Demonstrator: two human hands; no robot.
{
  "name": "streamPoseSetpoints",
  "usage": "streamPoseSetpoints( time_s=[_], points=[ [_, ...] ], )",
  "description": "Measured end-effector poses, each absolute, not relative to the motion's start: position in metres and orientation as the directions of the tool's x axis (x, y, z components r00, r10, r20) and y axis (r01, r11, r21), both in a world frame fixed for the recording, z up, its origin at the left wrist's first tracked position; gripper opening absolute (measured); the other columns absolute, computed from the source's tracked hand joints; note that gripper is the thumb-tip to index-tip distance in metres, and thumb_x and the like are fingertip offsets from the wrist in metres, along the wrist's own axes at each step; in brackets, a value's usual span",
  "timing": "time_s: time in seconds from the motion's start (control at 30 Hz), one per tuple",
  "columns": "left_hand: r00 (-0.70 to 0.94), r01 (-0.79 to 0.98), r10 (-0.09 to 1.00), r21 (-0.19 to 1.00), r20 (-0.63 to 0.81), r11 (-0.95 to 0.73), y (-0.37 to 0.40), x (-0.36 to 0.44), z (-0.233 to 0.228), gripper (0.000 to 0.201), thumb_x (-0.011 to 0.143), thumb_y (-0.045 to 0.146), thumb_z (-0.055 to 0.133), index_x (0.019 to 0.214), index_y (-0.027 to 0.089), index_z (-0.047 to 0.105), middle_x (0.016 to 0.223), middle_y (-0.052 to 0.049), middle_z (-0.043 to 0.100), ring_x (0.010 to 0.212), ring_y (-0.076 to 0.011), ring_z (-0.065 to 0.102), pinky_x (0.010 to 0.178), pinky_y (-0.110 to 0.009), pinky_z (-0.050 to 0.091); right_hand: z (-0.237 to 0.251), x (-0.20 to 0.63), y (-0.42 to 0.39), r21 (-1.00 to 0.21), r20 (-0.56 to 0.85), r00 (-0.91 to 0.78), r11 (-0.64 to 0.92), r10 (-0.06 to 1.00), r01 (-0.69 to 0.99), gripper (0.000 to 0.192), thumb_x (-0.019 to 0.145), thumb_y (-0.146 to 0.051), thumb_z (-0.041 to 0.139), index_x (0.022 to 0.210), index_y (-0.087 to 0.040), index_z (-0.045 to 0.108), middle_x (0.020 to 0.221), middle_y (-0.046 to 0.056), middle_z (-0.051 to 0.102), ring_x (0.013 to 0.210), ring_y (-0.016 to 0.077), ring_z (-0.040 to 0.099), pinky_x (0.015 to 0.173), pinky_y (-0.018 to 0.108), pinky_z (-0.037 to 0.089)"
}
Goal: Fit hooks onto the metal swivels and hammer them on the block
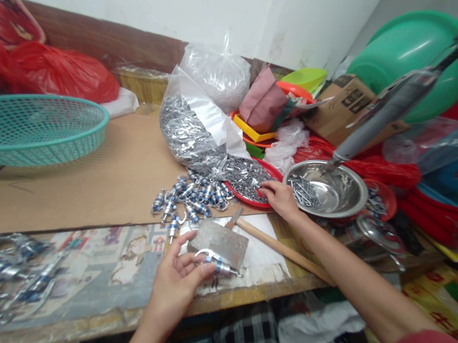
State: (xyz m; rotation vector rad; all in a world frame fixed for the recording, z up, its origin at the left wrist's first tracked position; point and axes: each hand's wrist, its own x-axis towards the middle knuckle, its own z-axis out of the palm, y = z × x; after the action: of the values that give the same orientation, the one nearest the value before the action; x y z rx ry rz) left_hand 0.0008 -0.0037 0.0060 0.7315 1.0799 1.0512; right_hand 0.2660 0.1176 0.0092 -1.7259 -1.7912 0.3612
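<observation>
My left hand (179, 275) is closed around a silver-and-blue metal fitting (219, 265) with a curved hook and a narrow tip. It is held at the near side of a flat grey metal block (225, 240). My right hand (279, 198) is at the edge of a red dish (271, 166) heaped with small metal pieces (247, 177). Its thumb and fingers are pinched together; what lies between them is too small to make out. A hammer (280, 248) with a wooden handle lies between my hands, its head near the block. Similar blue-and-silver fittings (194, 196) are piled beyond my left hand.
A steel bowl (351, 208) with pins (303, 192) stands right of my right hand. Behind the dish leans a plastic bag (189, 131) of metal pieces. More fittings (4, 271) lie at left, below a teal basket (39, 155). A grey handled tool (386, 107) slants over the bowl.
</observation>
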Motion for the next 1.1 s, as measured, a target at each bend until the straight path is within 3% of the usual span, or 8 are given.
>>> streamPoseSetpoints(
  time_s=[0.13, 0.27, 0.37, 0.5, 0.67, 0.73, 0.9, 1.1],
  points=[
    [0.101, -0.308, 0.927, 0.875, -0.361, 0.374, -0.003, 0.001, 0.01, 0.077, 0.048, 0.02, 0.078, 0.116, 0.015, 0.041, 0.061, 0.005, 0.064, 0.061, -0.0151, 0.064, 0.061, -0.026, 0.053, 0.026, 0.22, 0.083, -0.741, 0.172, -0.032, 0.151, 0.985, 0.654, 0.023, 0.078, -0.021, 0.055, 0.098, -0.014, 0.062, 0.081, 0.005, 0.071, 0.067, 0.0152, 0.066, 0.063, 0.027, 0.054],
    [0.112, -0.318, 0.93, 0.874, -0.349, 0.366, -0.003, 0.001, 0.008, 0.078, 0.05, 0.019, 0.077, 0.118, 0.016, 0.039, 0.062, 0.004, 0.065, 0.062, -0.0154, 0.064, 0.06, -0.026, 0.052, 0.031, 0.172, 0.025, -0.841, 0.209, -0.172, 0.266, 0.963, 0.472, 0.011, 0.074, -0.019, 0.062, 0.081, -0.018, 0.069, 0.078, 0.003, 0.072, 0.07, 0.0152, 0.066, 0.066, 0.026, 0.053],
    [0.131, -0.336, 0.935, 0.873, -0.329, 0.354, -0.004, 0.001, 0.007, 0.077, 0.052, 0.018, 0.076, 0.118, 0.016, 0.038, 0.062, 0.004, 0.065, 0.062, -0.0147, 0.064, 0.062, -0.026, 0.052, 0.026, 0.158, 0.0, -0.785, 0.332, -0.234, 0.405, 0.914, 0.469, 0.014, 0.075, -0.013, 0.059, 0.08, -0.019, 0.071, 0.073, 0.003, 0.071, 0.067, 0.0149, 0.064, 0.065, 0.026, 0.05],
    [0.137, -0.332, 0.934, 0.873, -0.33, 0.357, -0.005, 0.001, 0.006, 0.077, 0.052, 0.018, 0.076, 0.119, 0.015, 0.038, 0.062, 0.004, 0.064, 0.061, -0.015, 0.064, 0.061, -0.027, 0.052, 0.029, 0.164, 0.003, -0.689, 0.34, -0.268, 0.433, 0.901, 0.582, 0.02, 0.074, -0.008, 0.056, 0.088, -0.018, 0.068, 0.077, 0.004, 0.069, 0.069, 0.0149, 0.063, 0.067, 0.025, 0.049],
    [0.149, -0.33, 0.937, 0.877, -0.316, 0.349, -0.004, 0.001, 0.006, 0.077, 0.054, 0.018, 0.075, 0.12, 0.015, 0.037, 0.061, 0.005, 0.064, 0.061, -0.0144, 0.064, 0.062, -0.026, 0.051, 0.045, 0.17, 0.018, -0.576, 0.27, -0.582, 0.613, 0.767, 0.541, 0.035, 0.074, -0.003, 0.051, 0.105, -0.015, 0.062, 0.087, 0.007, 0.069, 0.077, 0.0159, 0.063, 0.071, 0.026, 0.049],
    [0.151, -0.337, 0.938, 0.876, -0.312, 0.346, -0.004, 0.001, 0.005, 0.077, 0.054, 0.018, 0.075, 0.12, 0.015, 0.037, 0.06, 0.005, 0.064, 0.06, -0.0144, 0.064, 0.062, -0.026, 0.051, 0.045, 0.168, 0.02, -0.639, 0.233, -0.601, 0.587, 0.764, 0.498, 0.04, 0.073, -0.002, 0.051, 0.11, -0.015, 0.061, 0.086, 0.006, 0.07, 0.075, 0.0153, 0.064, 0.071, 0.027, 0.049],
    [0.161, -0.356, 0.937, 0.867, -0.311, 0.349, -0.005, 0.001, 0.003, 0.076, 0.054, 0.016, 0.075, 0.119, 0.015, 0.036, 0.061, 0.004, 0.064, 0.059, -0.014, 0.063, 0.06, -0.025, 0.051, 0.031, 0.161, 0.021, -0.914, 0.084, -0.476, 0.258, 0.875, 0.313, 0.047, 0.074, -0.004, 0.051, 0.119, -0.02, 0.055, 0.084, 0.002, 0.071, 0.075, 0.0134, 0.066, 0.072, 0.027, 0.052],
    [0.167, -0.361, 0.94, 0.869, -0.297, 0.339, -0.005, 0.001, 0.002, 0.073, 0.056, 0.016, 0.074, 0.118, 0.017, 0.037, 0.064, 0.003, 0.066, 0.064, -0.0152, 0.064, 0.062, -0.026, 0.051, 0.021, 0.153, 0.022, -0.948, 0.085, -0.477, 0.218, 0.875, 0.231, 0.047, 0.077, -0.008, 0.051, 0.121, -0.025, 0.053, 0.097, 0.002, 0.069, 0.09, 0.0159, 0.064, 0.081, 0.032, 0.05]
  ],
)
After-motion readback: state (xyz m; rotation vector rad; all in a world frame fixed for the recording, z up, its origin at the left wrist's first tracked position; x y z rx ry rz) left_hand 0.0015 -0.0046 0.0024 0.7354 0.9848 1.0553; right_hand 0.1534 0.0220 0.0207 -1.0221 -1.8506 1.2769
